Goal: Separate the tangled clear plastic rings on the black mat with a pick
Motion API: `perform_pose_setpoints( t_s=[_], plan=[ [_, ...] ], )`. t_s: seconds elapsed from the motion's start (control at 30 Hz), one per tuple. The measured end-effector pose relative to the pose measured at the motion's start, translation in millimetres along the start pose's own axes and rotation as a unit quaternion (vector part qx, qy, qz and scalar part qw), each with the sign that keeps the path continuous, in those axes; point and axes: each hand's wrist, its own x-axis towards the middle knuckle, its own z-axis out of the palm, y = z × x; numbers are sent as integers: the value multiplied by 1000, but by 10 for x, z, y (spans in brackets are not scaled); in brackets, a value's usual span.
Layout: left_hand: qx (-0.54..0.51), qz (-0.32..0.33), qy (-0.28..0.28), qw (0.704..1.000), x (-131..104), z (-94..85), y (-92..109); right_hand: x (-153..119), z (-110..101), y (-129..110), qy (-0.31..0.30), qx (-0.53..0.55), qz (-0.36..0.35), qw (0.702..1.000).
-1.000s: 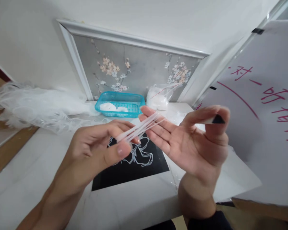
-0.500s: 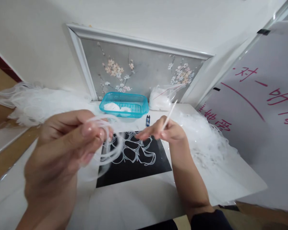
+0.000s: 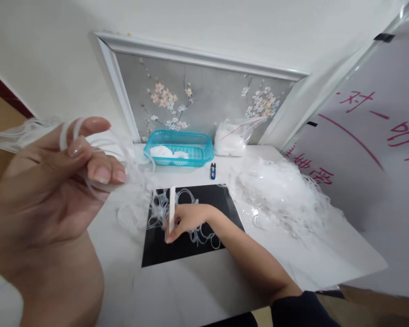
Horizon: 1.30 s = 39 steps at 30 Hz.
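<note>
My left hand (image 3: 61, 181) is raised at the left, its fingers closed on translucent white loops (image 3: 100, 143) that hang over the index finger and blur to the right. Low over the black mat (image 3: 187, 256), my right hand (image 3: 187, 220) pinches a thin white stick (image 3: 172, 209) that stands nearly upright. Its fingertips are beside tangled clear rings (image 3: 160, 204) on the mat; the hand and forearm hide part of them.
Behind the mat are a blue basket (image 3: 179, 162) holding white pieces, small blue snips (image 3: 213, 171) and a plastic bag (image 3: 230, 141) with white contents. A large heap of clear rings (image 3: 279, 190) lies right, near a whiteboard (image 3: 368, 195).
My left hand has moved left and nearer the camera with the loops. My right hand has swung left and down to the mat, still with the stick, and the rings there have bunched leftward.
</note>
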Motion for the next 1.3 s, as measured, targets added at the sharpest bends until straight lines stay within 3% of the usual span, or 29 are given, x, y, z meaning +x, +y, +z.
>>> perform_pose_setpoints(
  t_s=[0.07,0.1,0.13,0.2,0.27,0.33,0.4,0.47,0.57,0.63,0.73,0.8,0.87,0.93,1.03,1.17,1.3],
  plan=[
    [69,62,-82,992,-18,-5,9,-92,5,-115,-38,7,-16,999],
    [96,82,-112,986,-26,-16,20,-199,-26,-180,-25,13,-30,999],
    [106,87,-126,983,-31,-35,35,-348,-78,-245,14,22,-48,999],
    [117,81,-155,978,-22,-92,68,-754,-229,-360,177,40,-86,980],
    [126,78,-207,967,15,-160,81,-1247,-419,-444,392,49,-119,911],
    [129,92,-260,952,66,-206,55,-1747,-623,-510,578,50,-115,806],
    [130,107,-286,943,103,-203,-9,-2189,-811,-575,708,35,-100,699],
    [135,95,-294,941,106,-149,-91,-2525,-952,-638,775,-24,24,631],
    [132,40,-296,945,60,-31,-206,-2757,-1012,-662,759,-138,256,582],
    [120,14,-276,953,18,30,-269,-2696,-935,-584,737,-177,309,574],
    [99,-5,-243,965,-41,73,-338,-2292,-668,-313,714,-212,289,601],
    [85,-1,-241,967,-74,75,-363,-1897,-439,-103,681,-219,255,651],
    [78,11,-247,966,-100,65,-372,-1508,-233,33,617,-216,174,736],
    [84,21,-248,965,-117,52,-367,-1201,-96,21,603,-184,101,770],
    [95,40,-251,962,-124,41,-340,-949,-30,-273,639,-122,-3,760],
    [90,49,-252,962,-115,76,-289,-862,-52,-757,655,-91,-128,739],
    [42,68,-235,969,-104,127,-287,-851,-46,-861,700,-50,-172,692]
  ],
)
